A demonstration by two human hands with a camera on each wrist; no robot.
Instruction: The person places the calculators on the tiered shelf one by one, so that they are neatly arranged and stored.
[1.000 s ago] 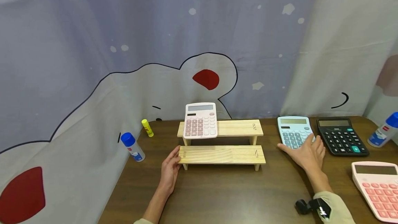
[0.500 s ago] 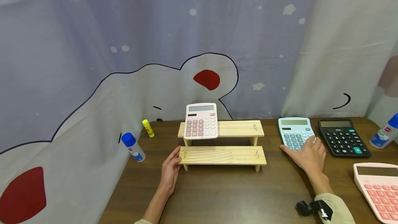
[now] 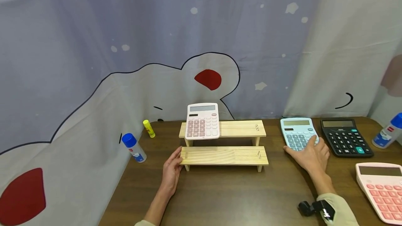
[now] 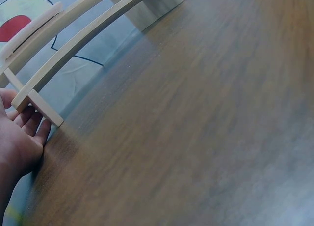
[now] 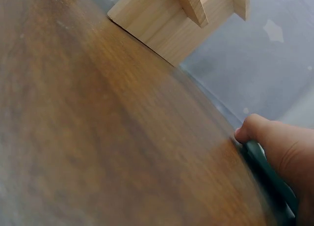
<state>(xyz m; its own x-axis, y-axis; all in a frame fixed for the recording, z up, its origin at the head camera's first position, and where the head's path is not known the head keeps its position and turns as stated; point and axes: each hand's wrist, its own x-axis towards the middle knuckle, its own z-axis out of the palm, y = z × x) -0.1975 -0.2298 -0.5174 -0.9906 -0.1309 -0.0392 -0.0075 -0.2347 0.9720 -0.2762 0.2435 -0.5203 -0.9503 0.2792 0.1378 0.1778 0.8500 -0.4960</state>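
Observation:
My left hand [image 3: 171, 172] holds the left end of a two-step wooden stand [image 3: 224, 155], at its lower step. In the left wrist view, the thumb lies at the step's end and the fingers [image 4: 33, 122] reach round by the leg. A white calculator with pinkish keys [image 3: 202, 121] leans on the upper step. Right of the stand, my right hand [image 3: 311, 156] grips the near part of a light blue calculator [image 3: 296, 128], thumb at its left edge and fingers over its right side. The right wrist view shows the thumb against a dark-looking calculator edge [image 5: 267, 172].
A black calculator [image 3: 345, 138] lies right beside the blue one. Nearer is a pink-keyed calculator [image 3: 381, 191]. Blue-capped glue sticks stand at left [image 3: 134, 148] and right [image 3: 387, 132], with a small yellow tube [image 3: 149, 128] farther back. A patterned curtain [image 3: 251, 44] hangs behind the table.
My right thumb has drawn in slightly toward the blue calculator's left edge. The left hand and the stand stay in place; the head view shifts only a little.

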